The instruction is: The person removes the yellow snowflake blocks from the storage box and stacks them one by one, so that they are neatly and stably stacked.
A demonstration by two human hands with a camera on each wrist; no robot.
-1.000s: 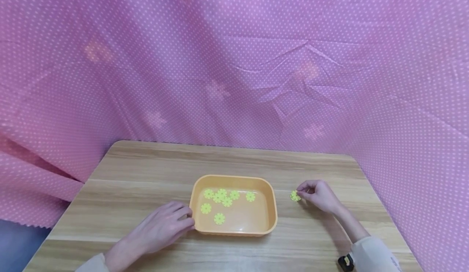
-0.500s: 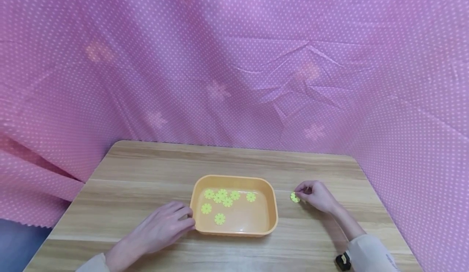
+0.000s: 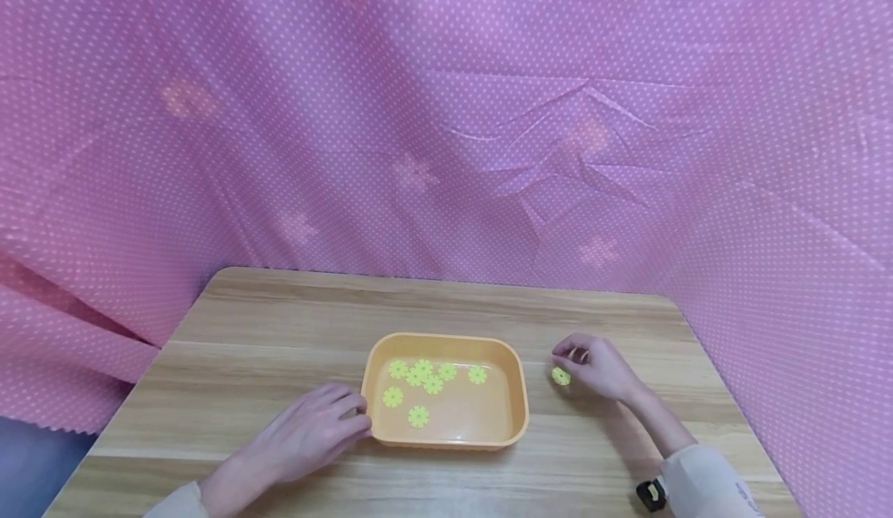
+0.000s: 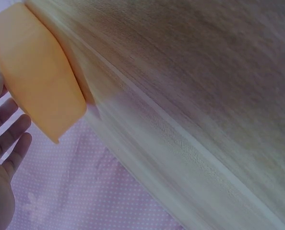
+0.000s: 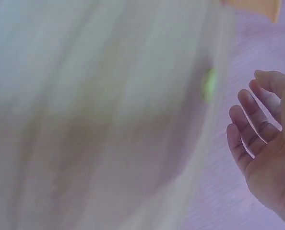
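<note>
An orange plastic bin (image 3: 446, 440) sits mid-table with several yellow flower-shaped discs (image 3: 418, 416) lying flat inside. At its left wall rests my left hand (image 3: 317, 429), fingers relaxed and touching the side; the left wrist view shows the fingertips (image 4: 20, 143) along the bin's edge (image 4: 41, 72). On the table right of the bin lies another yellow flower disc (image 3: 560, 376). Over that disc hovers my right hand (image 3: 598, 364), fingers loosely bent. In the right wrist view, a gap separates the hand (image 5: 267, 148) from the blurred yellow-green disc (image 5: 208, 84), and nothing shows between its fingers.
The wooden table (image 3: 279, 309) has a rounded far edge. Behind it and at both sides hangs a pink dotted cloth (image 3: 418, 153). A black device (image 3: 652, 495) is strapped at the right wrist.
The right hand's fingers have come off the loose flower disc, and the hand has risen slightly and shifted left. That disc stays on the table. The left hand and the bin have kept still.
</note>
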